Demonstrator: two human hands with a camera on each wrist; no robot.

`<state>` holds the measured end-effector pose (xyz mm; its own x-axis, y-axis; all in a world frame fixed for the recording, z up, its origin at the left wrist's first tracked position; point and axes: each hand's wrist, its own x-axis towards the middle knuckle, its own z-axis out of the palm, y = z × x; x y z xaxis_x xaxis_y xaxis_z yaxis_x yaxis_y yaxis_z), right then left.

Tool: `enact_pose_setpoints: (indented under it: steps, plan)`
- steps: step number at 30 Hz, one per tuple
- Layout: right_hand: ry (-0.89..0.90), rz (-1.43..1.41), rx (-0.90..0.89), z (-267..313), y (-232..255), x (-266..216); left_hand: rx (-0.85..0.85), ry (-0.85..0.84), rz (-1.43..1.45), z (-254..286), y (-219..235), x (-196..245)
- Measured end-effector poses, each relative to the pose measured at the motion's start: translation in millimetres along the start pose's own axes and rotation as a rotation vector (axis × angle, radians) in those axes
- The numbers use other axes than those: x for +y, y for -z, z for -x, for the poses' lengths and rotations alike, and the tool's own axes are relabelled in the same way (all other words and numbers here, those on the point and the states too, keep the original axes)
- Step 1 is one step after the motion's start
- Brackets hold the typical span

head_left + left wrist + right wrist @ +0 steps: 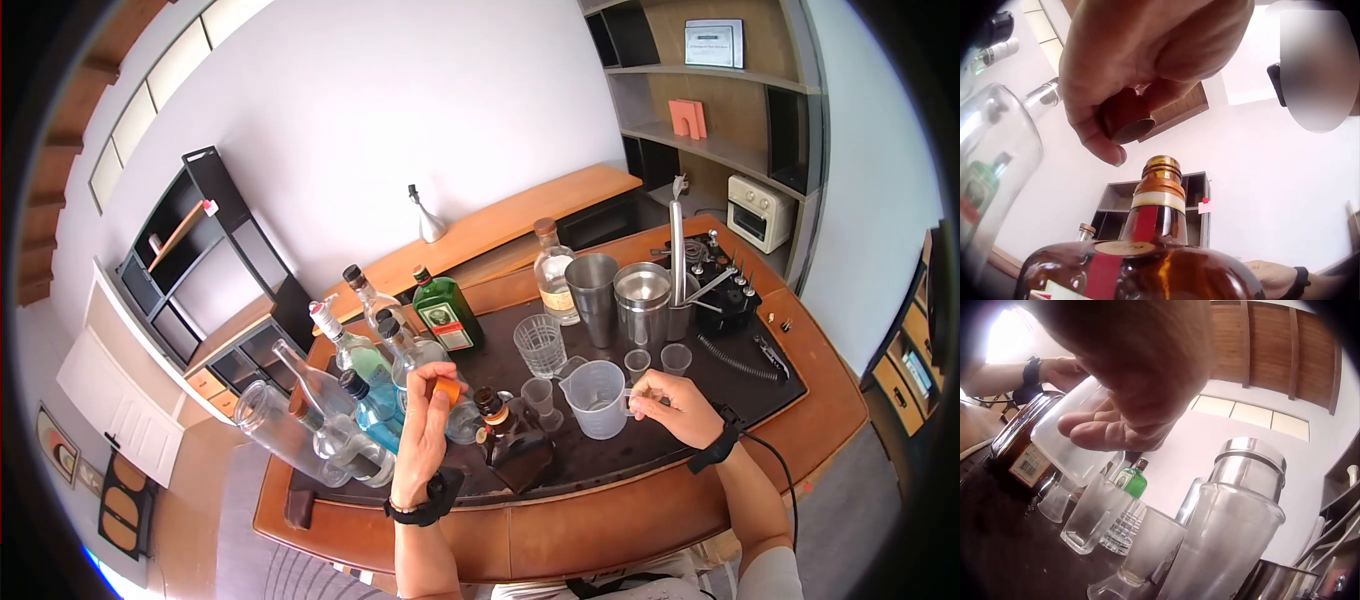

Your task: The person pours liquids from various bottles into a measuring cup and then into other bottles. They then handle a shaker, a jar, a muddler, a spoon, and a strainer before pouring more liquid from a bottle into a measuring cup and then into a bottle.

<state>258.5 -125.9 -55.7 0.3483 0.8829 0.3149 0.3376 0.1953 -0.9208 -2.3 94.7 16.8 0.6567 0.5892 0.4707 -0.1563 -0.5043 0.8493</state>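
The left hand [424,437], near the centre of the head view, was bent round an orange cap [447,390], pinching it between thumb and fingers. In the left wrist view the cap hung just above the uncapped mouth of the brown bottle [518,452], apart from it. That bottle stood on the dark mat [620,470] in the lower middle of the head view.

The right hand [680,408], right of centre, was closed at the handle of a clear measuring jug [598,402]; whether the jug's base touched the mat could not be told. Small clear cups [676,358] stood just beyond that hand, and a cut-glass tumbler [540,345] stood behind the jug.

Farther up the frame were a tall metal tin [593,300] and a clear bottle with a brown stopper [556,285]. A green bottle [447,315] stood left of the tumbler, with more clear and blue bottles [378,412] crowded toward the left. A cream oven [757,215] sat at the upper right.
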Motion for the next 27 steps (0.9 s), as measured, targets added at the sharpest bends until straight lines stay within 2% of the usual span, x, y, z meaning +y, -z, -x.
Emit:
enact_pose_setpoints:
  steps: [4, 7, 8, 14, 17, 21, 23, 27]
  plan:
    - [0.068, 0.095, -0.019, 4.0, -1.3, 17.6, -0.03, -0.052, 0.076, -2.8, -11.1, 8.3]
    - [0.036, 0.126, -0.042, 9.3, -1.8, 15.7, -0.02, -0.069, 0.014, -4.0, -17.4, 11.7]
    - [0.035, 0.14, -0.042, 10.9, -1.7, 13.4, 0.035, -0.057, 0.008, -4.2, -21.8, 13.8]
    - [0.056, 0.181, -0.021, 15.3, -0.8, 13.3, 0.084, -0.027, -0.175, -0.6, -31.2, 10.4]
    - [0.065, 0.182, -0.008, 16.7, -0.6, 9.7, 0.099, 0.01, -0.156, 0.7, -32.3, 6.2]
    - [0.06, 0.176, 0.012, 17.8, -3.6, 5.9, 0.146, -0.041, -0.22, 0.4, -37.2, 3.4]
    - [0.071, 0.242, -0.007, 16.4, -4.1, 11.8, 0.168, -0.119, -0.407, 2.6, -37.5, 6.1]
    - [0.05, 0.152, -0.01, 13.6, -10.8, 25.9, 0.209, -0.011, -0.292, 6.7, -41.2, 10.5]
